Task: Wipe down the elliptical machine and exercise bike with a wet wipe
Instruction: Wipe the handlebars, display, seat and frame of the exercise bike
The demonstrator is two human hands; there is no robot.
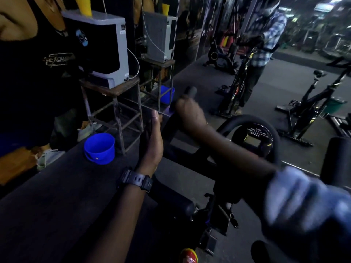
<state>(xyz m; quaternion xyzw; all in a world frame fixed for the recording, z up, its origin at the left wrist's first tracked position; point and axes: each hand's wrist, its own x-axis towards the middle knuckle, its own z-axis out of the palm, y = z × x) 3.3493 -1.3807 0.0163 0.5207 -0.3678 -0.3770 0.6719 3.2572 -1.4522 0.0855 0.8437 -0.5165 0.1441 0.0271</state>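
I stand over a black exercise bike; its round console point(254, 139) sits inside a looped handlebar. My right hand point(190, 112) reaches forward and grips the far handlebar horn just below its foam tip point(190, 91). A pale patch at the fingers looks like the wet wipe point(169, 111), but motion blur hides the detail. My left hand point(153, 137), with a dark watch on the wrist, has straight fingers. It lies edge-on against a dark bar of the bike and holds nothing. A second padded grip point(336, 158) stands at the right.
A blue bucket point(99, 149) stands on the dark floor beside a metal stool point(114, 103) carrying a grey water dispenser point(106, 48). Another person point(34, 73) stands close at the left. A wall mirror ahead reflects bikes point(311, 103). A red-and-yellow bottle point(189, 257) sits below.
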